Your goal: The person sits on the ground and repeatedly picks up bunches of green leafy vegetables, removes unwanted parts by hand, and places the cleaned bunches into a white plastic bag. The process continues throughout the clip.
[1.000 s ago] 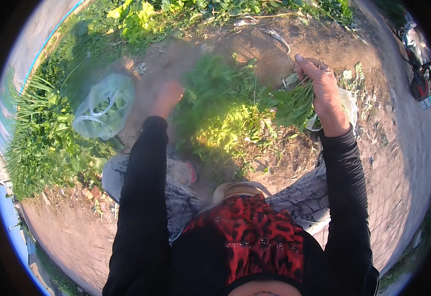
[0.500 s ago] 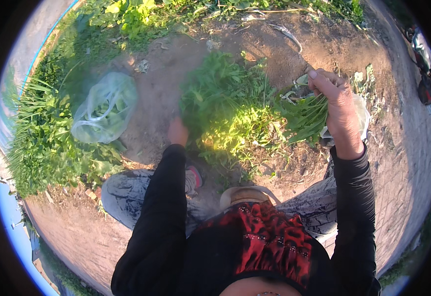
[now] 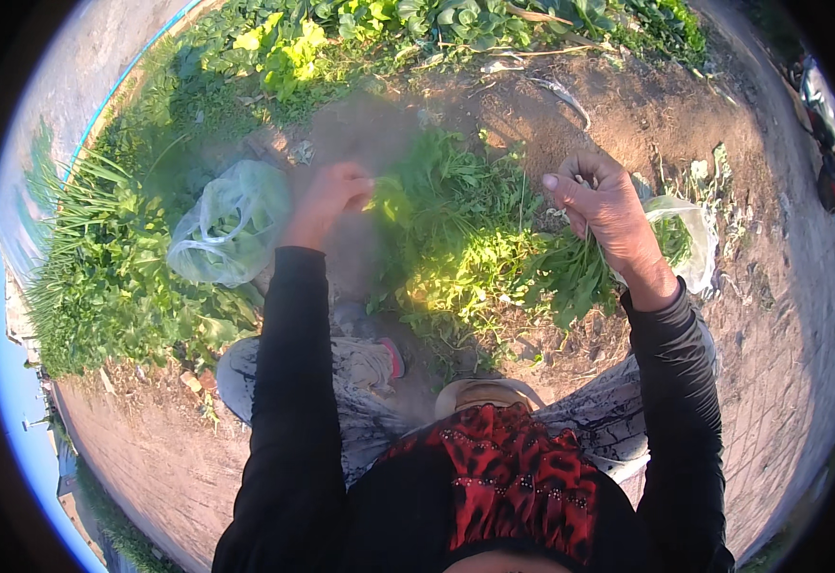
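My right hand point(image 3: 603, 205) is closed around the stems of a bunch of leafy greens point(image 3: 570, 279), whose leaves hang down below the fist. On the left, my left hand point(image 3: 333, 196) is raised over bare soil with its fingers pinched together. A yellow-green leaf point(image 3: 386, 194) shows at those fingertips, blurred by a hazy patch in the picture. Between my hands grows a patch of low feathery greens point(image 3: 475, 181), brighter and yellower toward me. Behind my right wrist stands an open white plastic bag point(image 3: 704, 244) with greens inside.
A clear plastic bag point(image 3: 231, 220) of greens lies to the left, beside spiky and broad-leaved plants point(image 3: 102, 258). More leafy plants point(image 3: 465, 24) line the far edge. Brick paving point(image 3: 780, 382) runs along the right. My bent knees and a pink-edged shoe point(image 3: 393, 358) are close by.
My left hand has risen away from the ground at the edge of the greens, and a yellow-green leaf now shows at its fingertips. My right hand has come lower and leftward with the bunch.
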